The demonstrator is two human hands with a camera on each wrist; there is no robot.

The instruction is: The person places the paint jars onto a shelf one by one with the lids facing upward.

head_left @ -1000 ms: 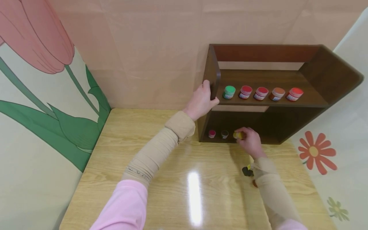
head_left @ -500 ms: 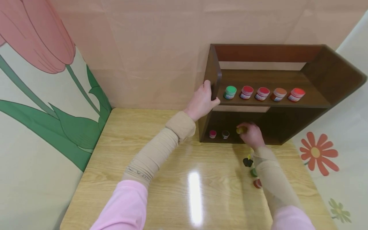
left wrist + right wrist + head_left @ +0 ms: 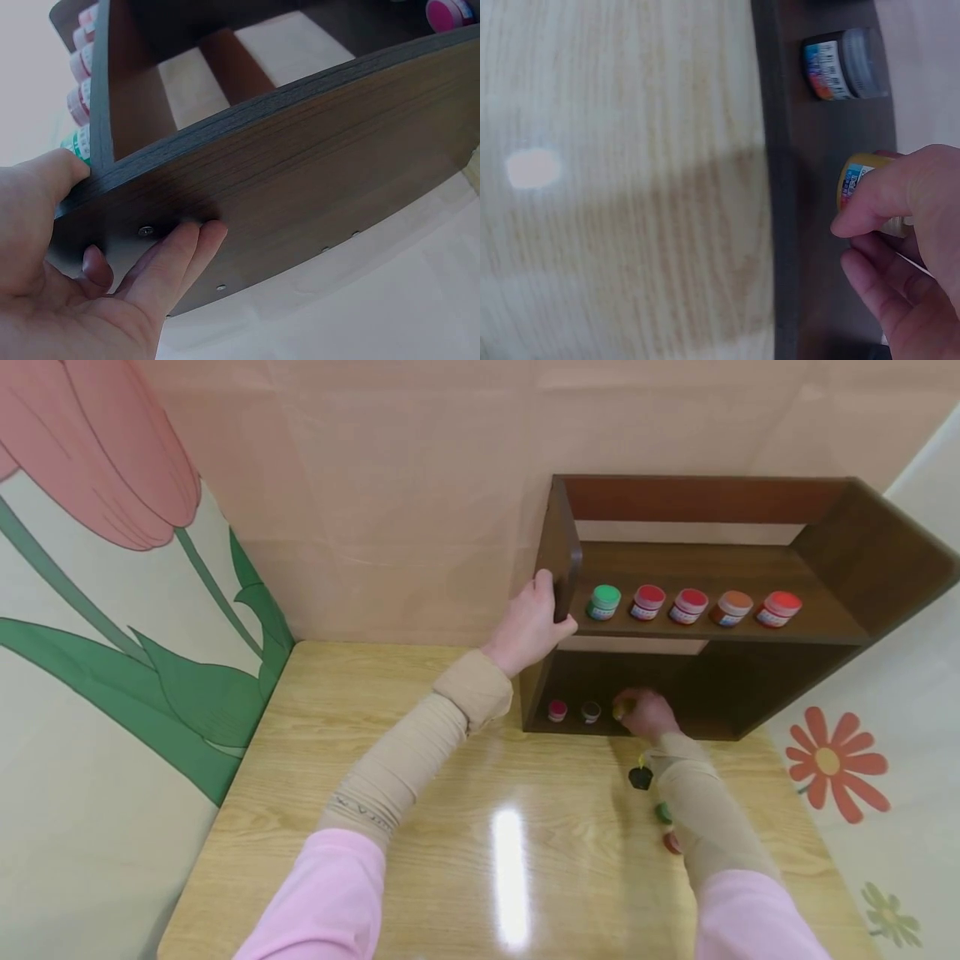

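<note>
My left hand grips the left side panel of a dark brown wooden shelf. In the left wrist view its thumb lies over the panel's front edge and its fingers press the outer face. On the lower board, my right hand pinches a small yellow paint jar between thumb and fingers, partly covering it. Left of that jar stand a dark paint jar with a clear lid and a magenta jar. In the right wrist view the dark jar is apart from the yellow one.
Several jars line the upper board, among them a green one and an orange-red one. On the wooden table, a green jar and a reddish jar sit partly behind the right sleeve. A small black-and-yellow thing shows by that sleeve.
My right hand shifts the yellow jar slightly back, then forward and left, a little nearer the dark jar. The left hand keeps its place on the panel. The head view drifts slightly.
</note>
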